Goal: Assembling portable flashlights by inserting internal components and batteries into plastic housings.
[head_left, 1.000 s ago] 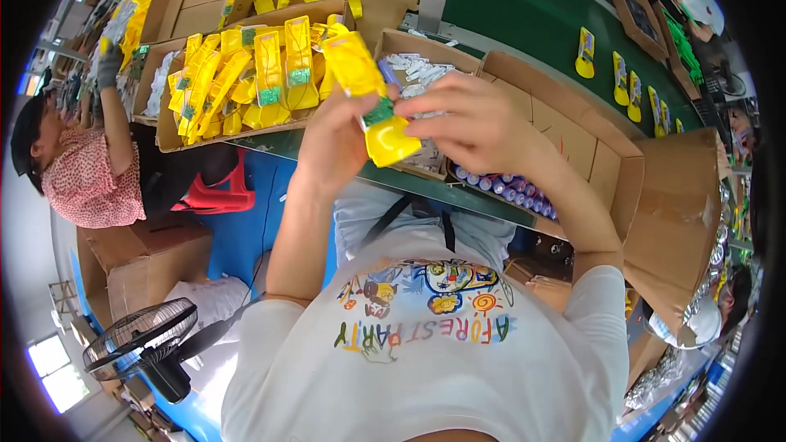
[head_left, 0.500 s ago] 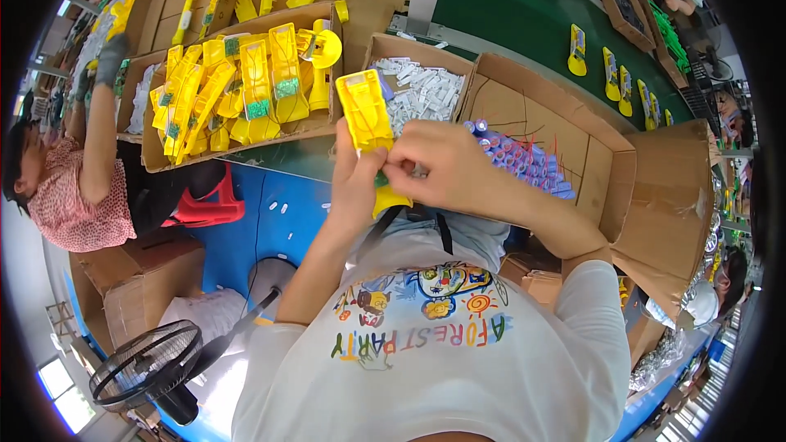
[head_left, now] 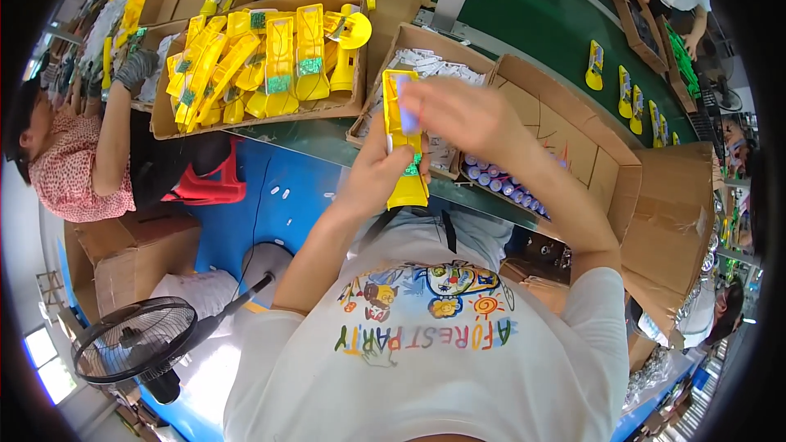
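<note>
My left hand (head_left: pixel 375 176) is closed around the lower part of a yellow plastic housing (head_left: pixel 394 127), held upright in front of my chest. A small green circuit board (head_left: pixel 413 165) shows in the housing beside my thumb. At the housing's upper part, my right hand (head_left: pixel 471 119), smeared by motion, has its fingers on a purple cylindrical battery (head_left: pixel 408 109). The battery lies along the open face of the housing; how firmly it sits there is hidden by the fingers. More purple batteries (head_left: pixel 506 188) with thin wires stand in a carton under my right forearm.
A carton (head_left: pixel 262 120) of yellow housings stands left, with a carton of small white pieces (head_left: pixel 434 63) beyond my hands. A green conveyor belt (head_left: pixel 524 0) carries several yellow units (head_left: pixel 595 65). A co-worker (head_left: pixel 78 172) sits at left; a black fan (head_left: pixel 135 340) stands lower left.
My right hand has moved from the housing's lower middle up to its top, now with a purple battery. The housing has turned more upright and shifted right, uncovering the circuit board.
</note>
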Demonstrator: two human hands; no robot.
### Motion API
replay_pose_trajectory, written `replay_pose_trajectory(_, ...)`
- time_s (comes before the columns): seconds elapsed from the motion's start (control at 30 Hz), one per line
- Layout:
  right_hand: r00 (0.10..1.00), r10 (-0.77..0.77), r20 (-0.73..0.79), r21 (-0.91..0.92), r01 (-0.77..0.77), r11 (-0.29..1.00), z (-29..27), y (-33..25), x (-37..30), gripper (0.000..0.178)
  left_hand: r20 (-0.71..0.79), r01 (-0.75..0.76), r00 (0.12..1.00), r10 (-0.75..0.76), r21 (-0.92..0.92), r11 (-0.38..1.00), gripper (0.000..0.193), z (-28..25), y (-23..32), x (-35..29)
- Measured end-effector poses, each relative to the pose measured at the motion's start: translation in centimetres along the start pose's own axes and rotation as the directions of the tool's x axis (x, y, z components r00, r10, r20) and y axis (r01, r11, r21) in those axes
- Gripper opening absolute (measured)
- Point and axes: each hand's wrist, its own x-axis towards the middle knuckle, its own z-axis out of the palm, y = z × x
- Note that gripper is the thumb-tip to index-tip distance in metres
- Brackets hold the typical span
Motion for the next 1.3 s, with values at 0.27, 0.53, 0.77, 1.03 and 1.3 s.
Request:
replay_pose_trajectory(0.27,0.985,0.101,0.139,-0.283,-0.058,0.957,1.6,-5.6,-1.2,0.056,-0.055,0.080,0.996,-0.075,0.092,0.993,0.047,1.4,2.7,-1.4)
replay_pose_trajectory(0.53,0.899,0.343,0.272,0.078,-0.376,0.923,7.5,8.0,-0.7,0.030,-0.047,0.001,0.999,-0.020,-0.369,0.930,0.048,-1.7,3.2,-2.0)
replay_pose_trajectory(0.77,0.722,0.479,0.499,-0.186,-0.451,0.873,10.4,8.4,-0.8,0.015,0.014,0.023,1.000,-0.019,-0.460,0.887,0.044,-1.4,1.5,-1.6)
replay_pose_trajectory(1.03,0.741,0.401,0.538,-0.164,-0.375,0.912,9.8,8.7,-1.7,0.014,0.055,0.082,0.997,-0.063,-0.482,0.872,0.042,-1.5,-0.1,-2.3)
replay_pose_trajectory(1.3,0.797,0.407,0.446,0.253,-0.549,0.797,6.4,6.5,-2.7,0.014,0.082,0.135,0.991,-0.109,-0.473,0.871,0.045,-2.6,-1.3,-2.2)
